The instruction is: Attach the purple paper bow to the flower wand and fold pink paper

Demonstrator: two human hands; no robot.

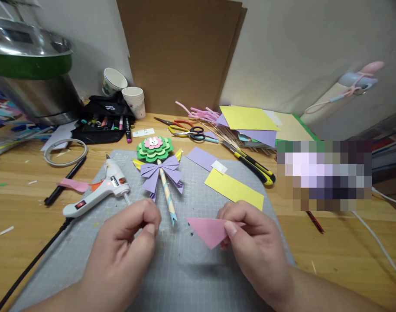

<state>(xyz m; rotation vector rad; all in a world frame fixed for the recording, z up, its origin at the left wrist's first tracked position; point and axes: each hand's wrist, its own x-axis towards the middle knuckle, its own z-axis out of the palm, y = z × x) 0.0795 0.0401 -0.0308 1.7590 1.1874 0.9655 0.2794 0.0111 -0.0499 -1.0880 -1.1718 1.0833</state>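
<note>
A pink paper triangle [208,232] is being pinched near its right end by the right hand [254,253]. The thumb is being laid across the near face, while the bent fingers are being held behind and partly hidden by the sheet. A small tip is being left exposed past the thumb, to the right; most of the sheet is being extended leftward, clear of the grasp, with one corner being pointed down. The triangle is being held above the grey cutting mat [198,284] (a soft shadow is being cast below it).

The left hand [123,251] is being held loosely clenched, with the fingers curled in and the thumb being rested along the bent index finger. The triangle's left corner is being aimed toward this hand, but a gap is being left between them, so the pink sheet is being touched by the right fingers alone.

Between and beyond the hands, a paper flower [154,148] is being borne on a striped stem [167,193], around which a purple bow [162,170] is being set. Beyond the left hand, a white glue gun [97,197] is being supported partly on the mat; beyond the right, a yellow strip [235,188] is being overlapped slightly by a white piece [219,167].
</note>
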